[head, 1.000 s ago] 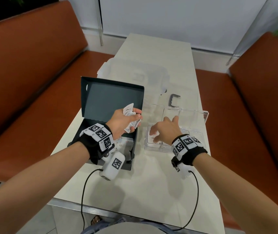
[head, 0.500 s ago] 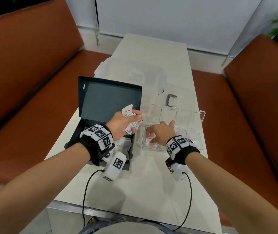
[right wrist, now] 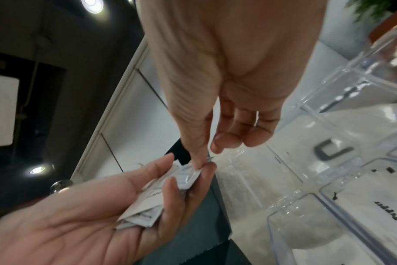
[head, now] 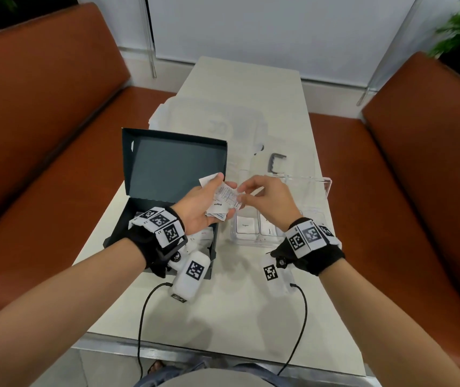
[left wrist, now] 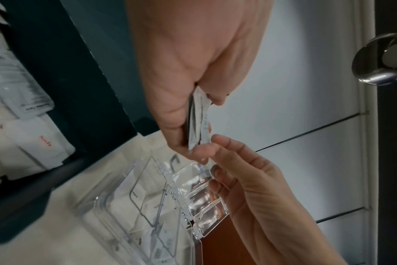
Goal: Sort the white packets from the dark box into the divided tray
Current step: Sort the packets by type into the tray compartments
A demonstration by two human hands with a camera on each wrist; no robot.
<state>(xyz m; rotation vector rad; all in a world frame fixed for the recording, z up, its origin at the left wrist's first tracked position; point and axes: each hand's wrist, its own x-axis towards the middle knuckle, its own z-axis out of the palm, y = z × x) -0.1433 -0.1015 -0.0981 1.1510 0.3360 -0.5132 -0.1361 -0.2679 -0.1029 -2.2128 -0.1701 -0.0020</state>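
The left hand (head: 198,203) held a small stack of white packets (head: 224,203) above the right edge of the dark box (head: 167,166), its fingers curled under the stack and its thumb on top. The right hand (head: 267,202) pinched the edge of the top packet (right wrist: 188,176) between thumb and forefinger, its other fingers loosely curled and holding nothing. Both hands met over the gap between the box and the clear divided tray (head: 326,185), which sat toward the right edge of the table (head: 251,303), its lid raised. A packet marked "Sugar" (head: 245,225) lay in the tray's near left compartment, and one marked "Pepper" (right wrist: 383,209) in the compartment beside it. More white packets (left wrist: 30,125) remained in the box.
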